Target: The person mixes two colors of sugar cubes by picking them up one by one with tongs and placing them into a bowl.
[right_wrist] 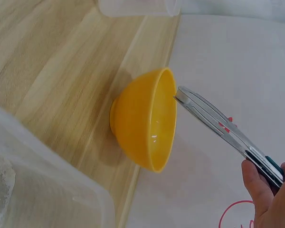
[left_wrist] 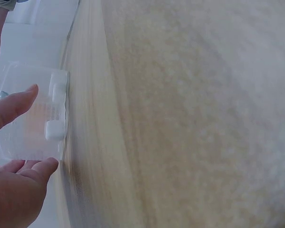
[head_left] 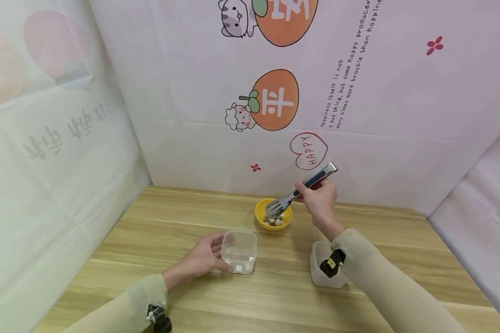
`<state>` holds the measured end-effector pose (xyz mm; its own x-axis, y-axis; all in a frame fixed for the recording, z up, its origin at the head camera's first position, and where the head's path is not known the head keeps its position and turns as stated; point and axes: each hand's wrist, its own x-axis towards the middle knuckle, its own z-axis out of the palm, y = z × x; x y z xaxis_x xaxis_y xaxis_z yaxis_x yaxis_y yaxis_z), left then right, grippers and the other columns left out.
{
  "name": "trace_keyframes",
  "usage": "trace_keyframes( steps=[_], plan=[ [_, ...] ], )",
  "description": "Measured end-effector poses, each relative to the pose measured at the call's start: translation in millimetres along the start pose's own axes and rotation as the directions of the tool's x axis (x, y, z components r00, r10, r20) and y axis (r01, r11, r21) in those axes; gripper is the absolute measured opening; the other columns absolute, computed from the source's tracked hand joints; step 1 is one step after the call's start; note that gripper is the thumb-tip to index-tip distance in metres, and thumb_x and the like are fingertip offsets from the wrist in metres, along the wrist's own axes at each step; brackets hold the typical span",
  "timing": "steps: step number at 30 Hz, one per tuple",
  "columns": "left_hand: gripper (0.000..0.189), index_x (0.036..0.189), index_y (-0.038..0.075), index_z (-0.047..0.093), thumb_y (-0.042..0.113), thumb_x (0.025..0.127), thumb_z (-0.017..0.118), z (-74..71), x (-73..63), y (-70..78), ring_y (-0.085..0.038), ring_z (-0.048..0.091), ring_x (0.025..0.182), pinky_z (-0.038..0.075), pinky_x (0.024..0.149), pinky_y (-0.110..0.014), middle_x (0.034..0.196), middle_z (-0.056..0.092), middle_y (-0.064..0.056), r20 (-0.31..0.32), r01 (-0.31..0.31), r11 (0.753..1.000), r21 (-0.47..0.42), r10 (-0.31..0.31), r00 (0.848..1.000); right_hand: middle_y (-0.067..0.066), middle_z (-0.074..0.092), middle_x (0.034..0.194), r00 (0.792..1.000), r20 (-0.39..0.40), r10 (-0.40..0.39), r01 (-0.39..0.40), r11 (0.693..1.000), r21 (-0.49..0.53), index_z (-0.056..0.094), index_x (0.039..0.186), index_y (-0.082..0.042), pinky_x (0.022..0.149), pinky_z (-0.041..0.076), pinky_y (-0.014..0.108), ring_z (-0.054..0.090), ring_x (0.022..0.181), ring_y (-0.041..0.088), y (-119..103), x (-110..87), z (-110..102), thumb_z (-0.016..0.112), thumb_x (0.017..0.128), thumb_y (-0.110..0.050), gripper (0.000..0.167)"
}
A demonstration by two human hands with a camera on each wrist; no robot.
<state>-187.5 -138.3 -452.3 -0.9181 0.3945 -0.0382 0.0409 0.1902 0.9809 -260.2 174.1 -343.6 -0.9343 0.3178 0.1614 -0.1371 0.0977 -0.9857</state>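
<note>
My left hand (head_left: 208, 254) holds the left side of a clear plastic container (head_left: 245, 243), thumb at the front and fingers toward the back. Several small white blocks lie in its bottom, one a white cube (left_wrist: 55, 129) near the base. With my right hand (head_left: 320, 200) I grip metal tongs (head_left: 306, 184) with dark handle inlays. They slant down to the left, their slotted head over a yellow bowl (right_wrist: 137, 118). Light and brownish pieces (head_left: 275, 221) sit in the bowl. The tong arms end close together by the rim; whether they pinch anything, I cannot tell.
A second clear plastic container (head_left: 316, 273) stands at the right, partly under my right forearm. The wood-grain table (head_left: 275, 305) ends at a printed white sheet (head_left: 191, 152) behind the bowl. Another pale sheet (head_left: 46, 185) hangs at the left.
</note>
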Motion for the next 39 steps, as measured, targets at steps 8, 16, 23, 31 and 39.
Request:
trace_keyframes(
  steps=[8,16,23,31,39],
  plan=[
    [0.101,0.154,-0.008,0.042,-0.008,0.067,0.094,1.0,0.0,1.0,-0.045,0.049,0.140,0.046,0.116,-0.043,0.153,0.050,-0.026,-0.008,0.011,1.000,-0.004,-0.011,1.000,0.015,0.066,0.097,0.999,-0.032,-0.012,0.011,0.999,-0.038,0.064,0.107,0.006,0.069,0.066,0.030,0.075,0.069,0.016,4.4,4.3,-1.9,0.078,0.094,-0.005,0.022],
    [0.102,0.154,-0.008,0.042,-0.009,0.067,0.094,0.8,0.1,1.8,-0.045,0.049,0.140,0.045,0.116,-0.043,0.154,0.050,-0.026,-0.007,0.012,1.000,-0.008,-0.012,1.000,0.016,0.068,0.097,0.999,-0.026,-0.036,0.034,0.997,-0.071,0.065,0.107,0.005,0.073,0.067,0.039,0.074,0.070,0.017,8.7,4.4,-0.4,0.078,0.094,-0.007,0.022],
    [0.102,0.154,-0.011,0.040,-0.012,0.065,0.092,1.2,-0.1,2.5,-0.047,0.048,0.141,0.043,0.117,-0.045,0.153,0.048,-0.029,0.001,0.000,0.999,-0.033,0.000,1.000,0.016,0.068,0.098,0.999,-0.015,-0.034,0.032,0.995,-0.091,0.064,0.108,0.004,0.071,0.067,0.032,0.074,0.075,0.019,8.9,-0.5,-0.6,0.078,0.095,-0.009,0.023],
    [0.102,0.153,-0.013,0.039,-0.014,0.065,0.091,1.6,-1.0,2.7,-0.048,0.049,0.140,0.043,0.117,-0.045,0.152,0.048,-0.030,0.007,-0.013,0.998,-0.055,0.013,1.000,0.016,0.069,0.091,0.991,0.046,-0.127,0.128,0.992,-0.018,0.066,0.104,0.007,0.071,0.067,0.035,0.074,0.071,0.016,-6.6,-19.3,1.0,0.079,0.093,-0.003,0.020],
    [0.103,0.154,-0.010,0.039,-0.011,0.066,0.092,0.9,2.0,-0.9,-0.046,0.049,0.140,0.045,0.116,-0.042,0.153,0.049,-0.029,0.008,0.001,0.999,-0.034,-0.001,1.000,0.018,0.069,0.083,0.947,0.178,-0.269,0.275,0.961,-0.013,0.068,0.098,0.006,0.063,0.067,0.037,0.072,0.071,0.032,-23.0,-56.6,13.1,0.081,0.090,0.000,0.016]
  ],
)
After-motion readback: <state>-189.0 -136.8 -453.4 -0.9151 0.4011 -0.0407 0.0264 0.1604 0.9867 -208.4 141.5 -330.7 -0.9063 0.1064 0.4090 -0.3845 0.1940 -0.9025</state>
